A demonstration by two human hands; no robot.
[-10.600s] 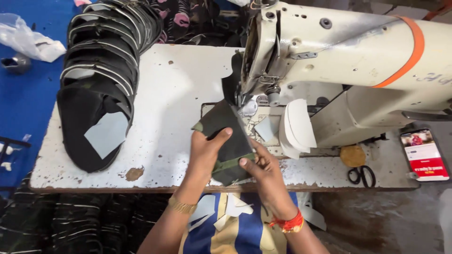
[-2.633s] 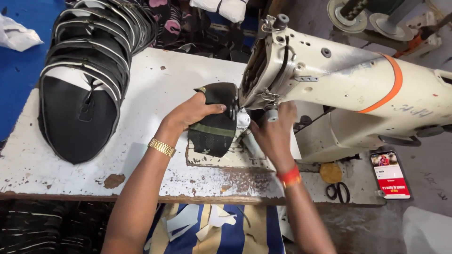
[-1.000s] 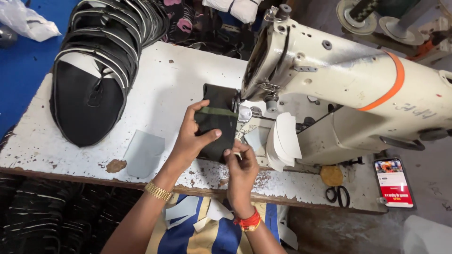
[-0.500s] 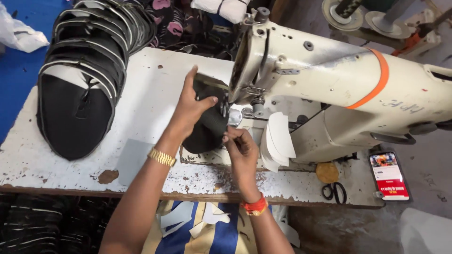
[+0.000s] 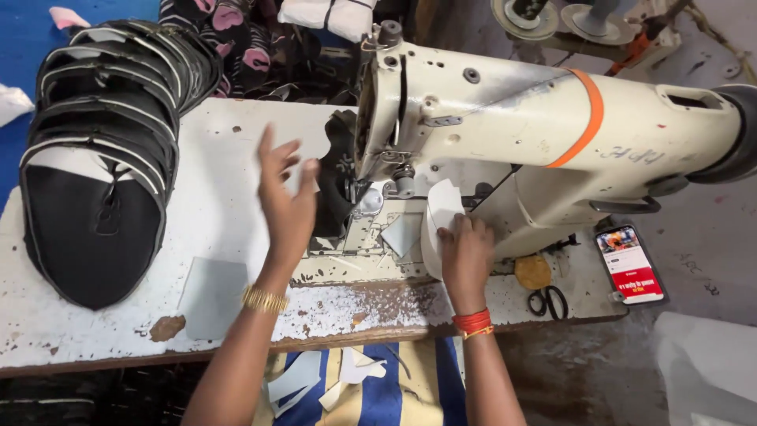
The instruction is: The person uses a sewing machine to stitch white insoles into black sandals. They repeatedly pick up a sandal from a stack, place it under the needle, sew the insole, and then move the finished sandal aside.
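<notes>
Two hands at work: both yours, both over the white worktop (image 5: 197,229) in front of the sewing machine (image 5: 505,134).
Left hand (image 5: 285,207): fingers spread wide, palm down, holding nothing — its fingertips lie just beside the dark fabric piece, and you cannot tell from this view whether they touch it. A gold bracelet (image 5: 264,300) sits at your wrist.
Right hand (image 5: 467,254): fingers curled loosely, resting on the stack of white cut pieces (image 5: 438,221) at the foot of the machine's column; a grip cannot be told. A red thread band (image 5: 471,322) circles that wrist.
Dark fabric piece (image 5: 335,185): standing on edge under the machine head, beside the needle area, partly hidden by the head.
Grey patch, small (image 5: 400,234): flat on the machine bed between your hands.
Grey patch, larger (image 5: 211,296): flat on the worktop near the front edge, left of your left forearm.
Stack of black shoe uppers with white edging (image 5: 102,158): piled at the worktop's left end, well apart from both hands.
Scissors (image 5: 546,300): black-handled, on the worktop to your right — near a round yellowish disc (image 5: 532,272).
Phone (image 5: 629,263): screen lit, lying at the far right edge.
</notes>
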